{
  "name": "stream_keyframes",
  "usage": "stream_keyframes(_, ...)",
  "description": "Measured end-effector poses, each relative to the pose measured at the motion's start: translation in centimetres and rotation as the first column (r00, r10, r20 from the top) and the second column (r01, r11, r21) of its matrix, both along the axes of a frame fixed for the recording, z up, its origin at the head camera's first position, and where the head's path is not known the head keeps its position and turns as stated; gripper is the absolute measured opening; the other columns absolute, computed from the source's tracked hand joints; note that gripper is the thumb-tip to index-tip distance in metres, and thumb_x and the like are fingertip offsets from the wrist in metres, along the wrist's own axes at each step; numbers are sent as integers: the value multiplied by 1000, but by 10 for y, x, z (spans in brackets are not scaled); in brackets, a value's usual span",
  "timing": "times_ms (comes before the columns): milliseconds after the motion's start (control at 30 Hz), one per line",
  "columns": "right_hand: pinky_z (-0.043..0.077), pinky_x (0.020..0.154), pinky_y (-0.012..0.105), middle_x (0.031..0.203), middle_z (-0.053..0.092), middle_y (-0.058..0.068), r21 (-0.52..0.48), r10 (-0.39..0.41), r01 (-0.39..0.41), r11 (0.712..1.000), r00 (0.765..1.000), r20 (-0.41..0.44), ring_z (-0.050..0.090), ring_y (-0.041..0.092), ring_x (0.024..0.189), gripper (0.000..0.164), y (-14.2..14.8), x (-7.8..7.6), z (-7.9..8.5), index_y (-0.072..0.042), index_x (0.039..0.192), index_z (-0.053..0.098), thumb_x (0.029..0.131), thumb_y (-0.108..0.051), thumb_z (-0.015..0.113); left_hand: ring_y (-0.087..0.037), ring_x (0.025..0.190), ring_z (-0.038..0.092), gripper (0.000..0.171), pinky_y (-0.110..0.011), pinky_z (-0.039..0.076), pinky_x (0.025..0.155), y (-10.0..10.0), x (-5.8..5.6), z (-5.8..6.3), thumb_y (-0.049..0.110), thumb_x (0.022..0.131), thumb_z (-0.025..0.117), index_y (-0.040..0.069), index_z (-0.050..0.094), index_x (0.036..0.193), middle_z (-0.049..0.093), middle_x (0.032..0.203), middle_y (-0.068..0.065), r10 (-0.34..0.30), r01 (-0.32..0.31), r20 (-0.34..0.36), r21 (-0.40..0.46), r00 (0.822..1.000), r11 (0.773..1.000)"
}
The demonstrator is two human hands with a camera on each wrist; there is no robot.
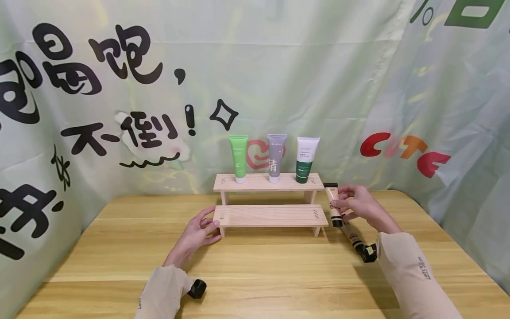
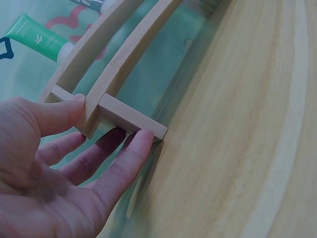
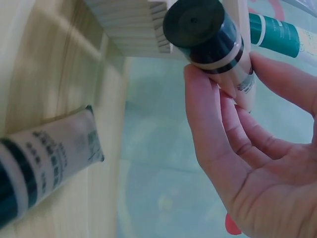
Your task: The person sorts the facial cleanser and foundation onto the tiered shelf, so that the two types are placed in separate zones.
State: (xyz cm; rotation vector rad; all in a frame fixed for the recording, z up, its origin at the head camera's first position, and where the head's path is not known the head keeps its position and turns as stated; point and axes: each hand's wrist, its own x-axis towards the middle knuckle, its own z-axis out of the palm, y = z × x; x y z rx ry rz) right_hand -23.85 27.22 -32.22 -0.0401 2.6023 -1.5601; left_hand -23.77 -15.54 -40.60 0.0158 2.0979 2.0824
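Note:
A two-tier wooden display rack (image 1: 271, 215) stands on the table. My left hand (image 1: 198, 230) grips its left end. In the left wrist view the thumb rests on the lower board's end and a fingertip touches the leg (image 2: 133, 119). My right hand (image 1: 360, 204) pinches a beige squeeze tube (image 1: 333, 204), black cap down and slightly tilted, beside the rack's right end. Below that hand a second beige tube (image 1: 352, 237) with a black cap lies on the table. On the upper tier stand a green tube (image 1: 239, 157), a grey-purple tube (image 1: 276, 157) and a white-and-dark-green tube (image 1: 306, 159).
A printed cloth (image 1: 318, 88) hangs behind and along both sides of the wooden table (image 1: 271, 283). The rack's lower board sits in front of the upper one. Black wrist cameras show at the left sleeve (image 1: 165, 288) and the right sleeve (image 1: 410, 266).

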Motion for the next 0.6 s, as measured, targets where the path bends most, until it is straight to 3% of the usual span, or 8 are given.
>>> stream_keyframes(267, 63, 67, 39, 108, 52, 19, -30, -15, 13, 999, 999, -44, 62, 16, 75, 51, -15, -1, 5, 17, 134, 40, 95, -1, 67, -30, 107, 62, 53, -45, 59, 89, -1, 3, 1, -2, 106, 49, 5, 34, 156, 51, 136, -29, -3, 3, -3, -7, 1000, 1000)
stream_keyframes(600, 63, 68, 36, 107, 55, 21, -58, 31, -39, 998, 990, -136, 62, 20, 84, 46, -50, -6, 5, 15, 130, 43, 92, 6, 67, -32, 109, 61, 53, -45, 58, 90, 1, 1, 1, -1, 106, 49, 5, 34, 156, 50, 136, -30, -2, 2, -6, -8, 1000, 1000)
